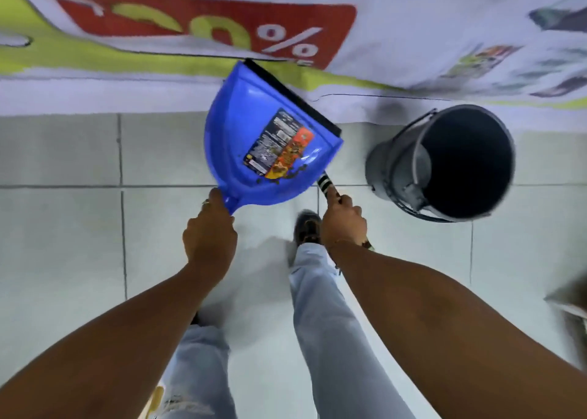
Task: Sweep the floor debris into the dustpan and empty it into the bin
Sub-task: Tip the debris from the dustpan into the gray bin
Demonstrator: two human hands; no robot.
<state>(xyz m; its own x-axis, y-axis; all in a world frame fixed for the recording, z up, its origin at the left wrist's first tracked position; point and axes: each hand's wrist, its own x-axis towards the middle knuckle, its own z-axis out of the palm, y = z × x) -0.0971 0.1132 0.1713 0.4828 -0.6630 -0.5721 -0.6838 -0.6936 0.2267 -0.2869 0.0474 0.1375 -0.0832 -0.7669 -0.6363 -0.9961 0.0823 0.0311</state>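
Note:
A blue dustpan (244,132) with a black rubber lip is held up above the tiled floor, its mouth pointing away and to the right. My left hand (209,231) grips its short handle. Inside lie a black and orange snack wrapper (279,143) and some brown crumbs (286,177). My right hand (344,224) holds a broom handle (325,185) with black and white stripes; the rest of the broom is hidden behind the dustpan and my arm. A dark grey bin (397,167) with a wire handle stands on the floor to the right, its dark opening showing nothing inside.
A large printed banner (397,37) with a red percent sign and green stripe covers the floor ahead, under the dustpan's far edge. My legs in light jeans and one dark shoe (306,226) are below. A blurred object (568,301) sits at the right edge.

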